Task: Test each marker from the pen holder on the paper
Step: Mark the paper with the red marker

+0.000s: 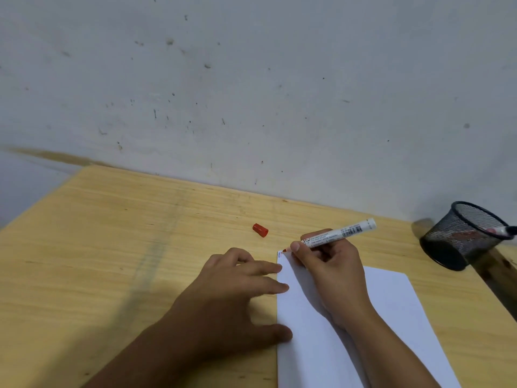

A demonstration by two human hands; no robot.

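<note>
My right hand [330, 264] grips a white-barrelled red marker [340, 233] with its cap off. Its red tip touches the far left corner of the white paper [391, 303], beside a short blue mark. Flat on the table lies my left hand [237, 287], fingers spread, with the fingertips and thumb pressing the paper's left edge. The marker's red cap [260, 230] lies on the wood beyond my left hand. A black mesh pen holder [461, 236] stands at the right, with another marker [500, 231] leaning in it.
The wooden table [112, 233] ends against a stained grey-white wall [251, 79] at the back. Its left edge runs diagonally at the far left. The pen holder stands close to the table's right edge.
</note>
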